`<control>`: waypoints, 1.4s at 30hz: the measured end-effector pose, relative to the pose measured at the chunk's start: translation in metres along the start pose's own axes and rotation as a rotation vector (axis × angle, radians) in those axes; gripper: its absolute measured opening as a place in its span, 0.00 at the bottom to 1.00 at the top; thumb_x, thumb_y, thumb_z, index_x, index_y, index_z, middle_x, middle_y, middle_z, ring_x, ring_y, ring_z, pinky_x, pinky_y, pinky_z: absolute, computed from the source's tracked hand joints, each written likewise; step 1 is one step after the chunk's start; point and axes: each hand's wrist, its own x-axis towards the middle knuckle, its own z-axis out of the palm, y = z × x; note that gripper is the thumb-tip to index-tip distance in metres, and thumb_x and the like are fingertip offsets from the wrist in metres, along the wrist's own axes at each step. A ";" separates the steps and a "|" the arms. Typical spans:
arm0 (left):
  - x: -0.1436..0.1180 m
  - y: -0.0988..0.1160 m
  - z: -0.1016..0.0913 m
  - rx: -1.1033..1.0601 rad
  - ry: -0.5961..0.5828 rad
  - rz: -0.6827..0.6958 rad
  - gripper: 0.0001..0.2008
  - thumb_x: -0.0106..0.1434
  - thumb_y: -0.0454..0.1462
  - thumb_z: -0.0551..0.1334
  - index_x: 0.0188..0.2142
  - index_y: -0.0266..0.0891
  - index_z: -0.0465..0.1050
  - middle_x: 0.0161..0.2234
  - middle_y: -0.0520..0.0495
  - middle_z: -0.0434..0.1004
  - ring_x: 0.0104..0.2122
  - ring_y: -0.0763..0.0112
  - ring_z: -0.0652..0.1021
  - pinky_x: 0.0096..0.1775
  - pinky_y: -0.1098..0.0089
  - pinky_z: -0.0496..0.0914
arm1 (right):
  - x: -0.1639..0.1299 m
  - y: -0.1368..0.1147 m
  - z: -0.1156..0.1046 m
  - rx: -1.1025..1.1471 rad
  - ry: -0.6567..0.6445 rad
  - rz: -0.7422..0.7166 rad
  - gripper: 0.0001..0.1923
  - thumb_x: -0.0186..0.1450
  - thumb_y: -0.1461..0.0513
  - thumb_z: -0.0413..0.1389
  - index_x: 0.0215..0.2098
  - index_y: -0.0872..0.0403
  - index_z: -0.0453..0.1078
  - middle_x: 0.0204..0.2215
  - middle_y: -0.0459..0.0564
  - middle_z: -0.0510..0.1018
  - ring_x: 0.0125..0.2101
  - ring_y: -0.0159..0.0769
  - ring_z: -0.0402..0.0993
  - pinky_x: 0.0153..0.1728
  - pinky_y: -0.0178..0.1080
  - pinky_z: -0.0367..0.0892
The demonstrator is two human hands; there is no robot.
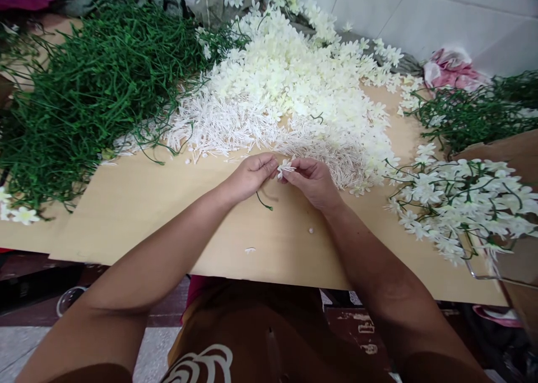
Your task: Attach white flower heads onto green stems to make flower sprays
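Note:
My left hand (251, 176) and my right hand (313, 182) meet over the middle of a light wooden board (168, 215). Between their fingertips is a small white artificial flower (286, 168); a thin green stem (264, 201) hangs down from under my left hand. My left fingers pinch the stem end, my right fingers pinch the flower. Just beyond the hands lies a big heap of white flower heads (294, 86) and white stamen pieces (227, 126).
A large pile of green plastic stems (92, 86) fills the left. Finished flower sprays (462, 203) lie on the right beside a brown box (513, 153). More green stems (474, 114) and a pink bag (451, 69) sit far right. Loose white bits (250, 250) dot the board.

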 end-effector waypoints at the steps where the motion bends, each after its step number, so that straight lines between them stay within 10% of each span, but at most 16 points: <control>1: 0.000 0.000 0.000 -0.004 -0.006 0.001 0.26 0.57 0.58 0.61 0.22 0.37 0.64 0.20 0.54 0.63 0.23 0.77 0.64 0.30 0.72 0.60 | 0.000 0.000 0.000 0.002 0.001 -0.013 0.13 0.52 0.52 0.66 0.24 0.53 0.76 0.22 0.43 0.79 0.25 0.27 0.74 0.33 0.34 0.73; 42: -0.003 0.000 0.000 0.339 -0.025 -0.004 0.18 0.65 0.43 0.53 0.21 0.40 0.56 0.19 0.55 0.56 0.22 0.76 0.59 0.28 0.71 0.55 | -0.010 0.003 0.003 -0.397 0.059 -0.105 0.09 0.57 0.59 0.56 0.21 0.53 0.65 0.18 0.42 0.66 0.21 0.27 0.60 0.24 0.34 0.58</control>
